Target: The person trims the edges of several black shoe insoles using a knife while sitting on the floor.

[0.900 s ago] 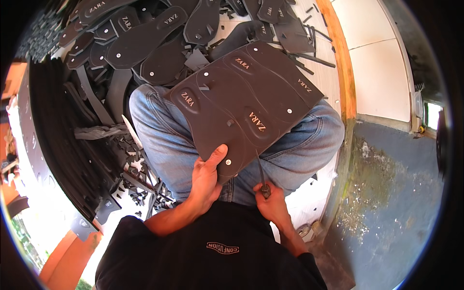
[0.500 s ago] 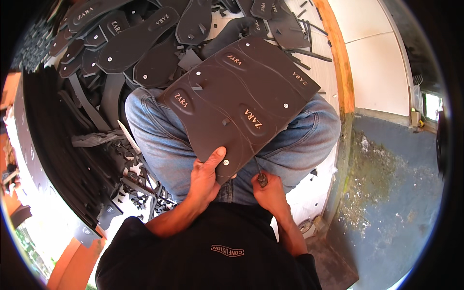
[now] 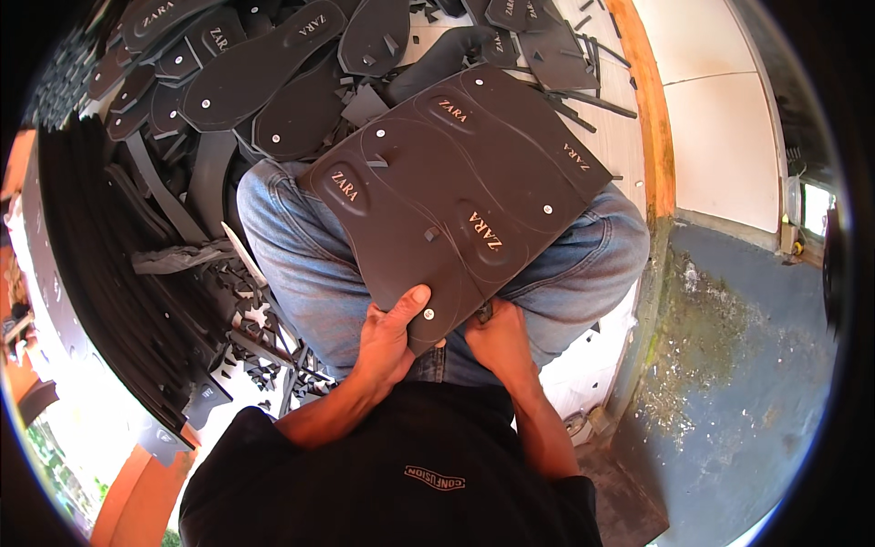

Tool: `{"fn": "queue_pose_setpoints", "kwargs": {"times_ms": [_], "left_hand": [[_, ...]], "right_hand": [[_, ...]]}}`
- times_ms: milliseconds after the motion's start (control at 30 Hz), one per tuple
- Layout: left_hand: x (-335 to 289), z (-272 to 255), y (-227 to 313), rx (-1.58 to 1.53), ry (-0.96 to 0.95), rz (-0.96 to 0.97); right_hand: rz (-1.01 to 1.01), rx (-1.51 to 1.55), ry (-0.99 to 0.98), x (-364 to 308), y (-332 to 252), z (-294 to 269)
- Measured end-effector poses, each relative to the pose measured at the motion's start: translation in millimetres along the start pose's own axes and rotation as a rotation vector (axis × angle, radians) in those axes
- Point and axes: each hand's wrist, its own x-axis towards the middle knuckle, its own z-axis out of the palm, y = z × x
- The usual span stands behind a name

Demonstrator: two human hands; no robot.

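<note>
Across my lap lies a dark foam sheet (image 3: 510,155) marked with curved sole outlines, raised oval pads and small white dots. My left hand (image 3: 390,337) grips its near corner, thumb on top and the other fingers mostly underneath. Closed round the dark handle of a thin-bladed knife (image 3: 484,313) is my right hand (image 3: 499,342), at the sheet's near edge. The blade meets the sheet along an outline between two sole shapes; its tip is hard to make out. Small dark offcuts (image 3: 431,234) rest on the sheet.
Cut dark soles (image 3: 264,77) are heaped beyond my knees. At left stands a row of stacked dark sheets (image 3: 118,264), with scattered foam scraps (image 3: 260,319) beside it. A wooden strip (image 3: 652,118) borders the pale floor at right, next to a stained grey floor (image 3: 729,365).
My right hand and the knife have moved up and slightly left, close against the sheet's near edge. Less of the blade shows now. My left hand keeps its grip.
</note>
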Motion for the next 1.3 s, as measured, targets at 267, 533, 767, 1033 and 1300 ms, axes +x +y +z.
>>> {"fn": "queue_pose_setpoints", "kwargs": {"times_ms": [267, 533, 767, 1033, 1300], "left_hand": [[2, -3, 1, -0.026, -0.028, -0.006], [1, -10, 1, -0.057, -0.058, -0.005], [0, -17, 1, -0.038, -0.035, -0.049], [0, -21, 1, -0.055, -0.049, -0.082], [-1, -23, 2, -0.078, -0.071, -0.090]], "right_hand": [[-0.167, 0.031, 0.029, 18, -9, 5], [-0.399, -0.044, -0.067, 38, 0, 2], [-0.664, -0.169, -0.120, 59, -8, -13], [-0.842, -0.090, 0.066, 86, -12, 3], [-0.835, -0.004, 0.087, 96, -13, 15]]}}
